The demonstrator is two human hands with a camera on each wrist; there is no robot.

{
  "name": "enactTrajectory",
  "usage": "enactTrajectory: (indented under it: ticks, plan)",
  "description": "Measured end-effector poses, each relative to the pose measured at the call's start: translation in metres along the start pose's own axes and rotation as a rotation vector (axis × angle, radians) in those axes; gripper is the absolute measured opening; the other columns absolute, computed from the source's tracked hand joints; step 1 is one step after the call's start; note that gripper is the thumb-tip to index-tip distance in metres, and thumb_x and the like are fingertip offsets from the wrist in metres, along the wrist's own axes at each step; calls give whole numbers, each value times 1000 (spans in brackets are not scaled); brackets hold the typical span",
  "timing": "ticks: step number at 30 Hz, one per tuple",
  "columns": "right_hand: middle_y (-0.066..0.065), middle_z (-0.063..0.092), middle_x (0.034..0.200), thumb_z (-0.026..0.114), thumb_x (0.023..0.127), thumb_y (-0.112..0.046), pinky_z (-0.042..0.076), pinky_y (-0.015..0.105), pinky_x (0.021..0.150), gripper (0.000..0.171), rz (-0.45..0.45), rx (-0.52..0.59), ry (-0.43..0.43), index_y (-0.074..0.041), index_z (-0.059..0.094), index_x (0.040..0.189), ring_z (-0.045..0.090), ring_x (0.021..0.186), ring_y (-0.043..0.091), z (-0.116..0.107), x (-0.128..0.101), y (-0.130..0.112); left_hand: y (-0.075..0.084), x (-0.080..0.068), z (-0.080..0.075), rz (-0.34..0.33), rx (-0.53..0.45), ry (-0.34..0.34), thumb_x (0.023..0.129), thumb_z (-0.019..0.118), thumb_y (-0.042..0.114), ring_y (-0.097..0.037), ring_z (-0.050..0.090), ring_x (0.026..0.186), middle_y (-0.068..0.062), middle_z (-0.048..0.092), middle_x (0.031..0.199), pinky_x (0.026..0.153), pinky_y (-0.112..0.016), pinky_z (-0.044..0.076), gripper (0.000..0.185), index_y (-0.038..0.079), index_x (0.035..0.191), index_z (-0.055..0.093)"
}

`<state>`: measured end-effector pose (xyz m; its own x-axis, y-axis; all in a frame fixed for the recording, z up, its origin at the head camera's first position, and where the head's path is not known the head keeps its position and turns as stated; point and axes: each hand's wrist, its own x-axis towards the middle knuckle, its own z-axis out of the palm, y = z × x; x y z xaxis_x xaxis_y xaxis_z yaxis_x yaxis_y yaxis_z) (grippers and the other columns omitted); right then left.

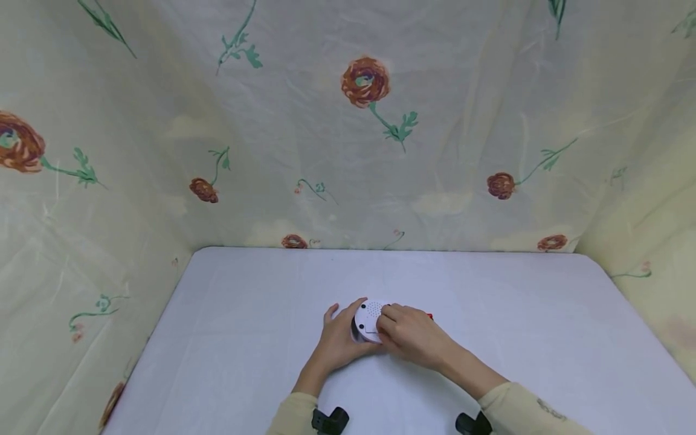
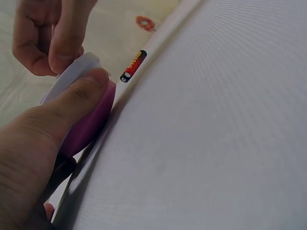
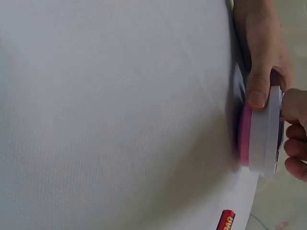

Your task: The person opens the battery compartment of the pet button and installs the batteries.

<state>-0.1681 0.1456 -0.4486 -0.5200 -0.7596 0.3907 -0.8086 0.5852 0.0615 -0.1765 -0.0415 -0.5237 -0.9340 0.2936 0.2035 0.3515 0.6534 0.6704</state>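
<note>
A round, thick device (image 1: 371, 320), white with a pink underside, is held with its white face up. That face has a patch of small holes, dark round feet and the outline of a hatch. My left hand (image 1: 341, 338) grips it from the left, the thumb along its near rim (image 2: 79, 98). My right hand (image 1: 413, 335) is over the right part of the white face, its fingers (image 3: 295, 146) curled and fingertips right at the surface. Whatever lies under those fingertips is hidden; I cannot tell if they pinch something.
A red and black battery (image 2: 134, 66) lies on the table just beyond the device, mostly behind my right hand in the head view. A white cloth covers the table (image 1: 261, 302). Flower-patterned curtains (image 1: 435, 121) hang behind and at both sides.
</note>
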Motion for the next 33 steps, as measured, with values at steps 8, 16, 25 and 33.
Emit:
enactTrajectory:
  ticks: [8, 16, 25, 33]
  plan:
    - [-7, 54, 76, 71, 75, -18, 47, 21, 61, 11, 9, -23, -9, -15, 61, 80, 50, 69, 6, 4, -4, -1, 4, -2, 1, -12, -6, -17, 68, 78, 53, -15, 54, 124, 0, 58, 133, 115, -48, 15, 92, 20, 143, 38]
    - [-7, 55, 75, 72, 73, -20, 47, 20, 60, 15, 55, -18, -20, -15, 59, 79, 49, 69, 5, 1, -3, -1, 4, -1, 0, -2, 4, -4, 67, 79, 53, -15, 54, 124, 0, 58, 133, 116, -48, 15, 93, 20, 143, 38]
    - [-7, 53, 73, 72, 71, -18, 44, 18, 54, 14, 76, -15, 25, -15, 59, 76, 46, 65, 4, -6, -6, 1, 3, -1, -2, 12, -1, 8, 65, 77, 59, -17, 55, 122, -2, 58, 133, 115, -49, 14, 98, 17, 144, 38]
    - [-8, 53, 73, 72, 70, -19, 44, 18, 55, 14, 96, -11, 8, -16, 60, 77, 45, 65, 4, -10, -12, 3, 1, -1, -1, 9, -3, 5, 64, 79, 57, -17, 55, 123, -2, 58, 133, 116, -48, 14, 99, 18, 144, 37]
